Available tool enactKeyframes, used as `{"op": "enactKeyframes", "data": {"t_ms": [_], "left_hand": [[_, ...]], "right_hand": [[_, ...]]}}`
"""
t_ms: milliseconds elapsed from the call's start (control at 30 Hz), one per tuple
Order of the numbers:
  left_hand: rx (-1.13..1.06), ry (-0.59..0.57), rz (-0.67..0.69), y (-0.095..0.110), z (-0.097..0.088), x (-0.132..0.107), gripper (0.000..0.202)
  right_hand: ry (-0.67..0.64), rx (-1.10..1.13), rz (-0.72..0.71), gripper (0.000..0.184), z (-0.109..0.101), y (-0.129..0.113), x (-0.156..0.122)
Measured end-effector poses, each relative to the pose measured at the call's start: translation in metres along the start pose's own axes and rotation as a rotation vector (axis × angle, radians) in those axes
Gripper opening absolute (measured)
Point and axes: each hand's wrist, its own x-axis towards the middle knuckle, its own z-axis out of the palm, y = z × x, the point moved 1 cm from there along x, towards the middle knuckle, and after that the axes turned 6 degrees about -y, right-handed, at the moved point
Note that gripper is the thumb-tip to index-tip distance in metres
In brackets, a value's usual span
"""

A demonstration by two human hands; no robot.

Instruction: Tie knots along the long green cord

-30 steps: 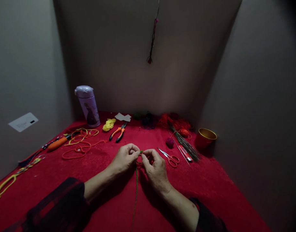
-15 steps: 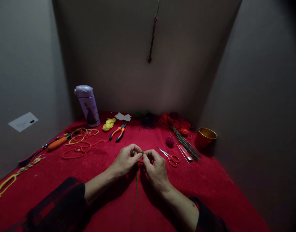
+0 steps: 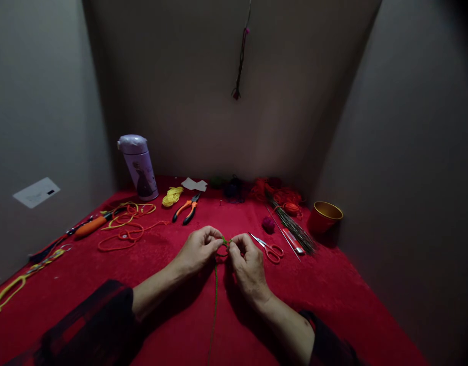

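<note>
A thin green cord runs from between my hands down toward the front of the table. My left hand pinches a part of it with thumb and index finger, at the middle of the red cloth. Close beside, my right hand grips the cord's other part between its fingertips. A short bit of green loop shows in the small gap between the fingertips. How the loop is knotted is too small to make out. Red-handled scissors lie open just right of my right hand.
On the left are a purple bottle, orange-handled pliers, yellow cord and tangled red cord. A bundle of thin sticks, a purple ball and a red cup stand or lie right. A braided cord hangs above.
My fingertips have drawn slightly apart, and more of the green cord shows between them. The other things have stayed in place.
</note>
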Motion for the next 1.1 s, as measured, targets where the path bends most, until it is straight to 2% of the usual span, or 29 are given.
{"op": "enactKeyframes", "data": {"t_ms": [133, 267, 533, 667, 833, 967, 1100], "left_hand": [[0.042, -0.055, -0.016, 0.008, 0.002, -0.003, 0.017], [0.075, -0.018, 0.021, 0.007, -0.001, -0.001, 0.014], [0.083, -0.058, 0.009, 0.007, 0.0, -0.002, 0.018], [0.003, -0.106, -0.059, 0.01, 0.003, -0.003, 0.017], [-0.07, -0.08, -0.096, 0.01, 0.005, -0.002, 0.014], [-0.083, -0.085, -0.119, 0.012, 0.004, -0.003, 0.016], [-0.025, -0.037, -0.097, 0.013, 0.001, -0.002, 0.019]], "right_hand": [[0.019, 0.025, 0.026, 0.014, -0.001, 0.001, 0.002], [0.034, 0.073, 0.043, 0.018, -0.001, 0.0, 0.002], [-0.051, 0.118, -0.119, 0.012, 0.001, -0.004, 0.0], [0.001, 0.14, -0.047, 0.014, 0.003, 0.003, 0.004], [0.037, 0.184, 0.032, 0.014, 0.005, 0.009, 0.007], [0.033, 0.193, 0.036, 0.015, 0.005, 0.011, 0.007], [0.061, 0.191, 0.027, 0.017, 0.003, 0.011, 0.007]]}}
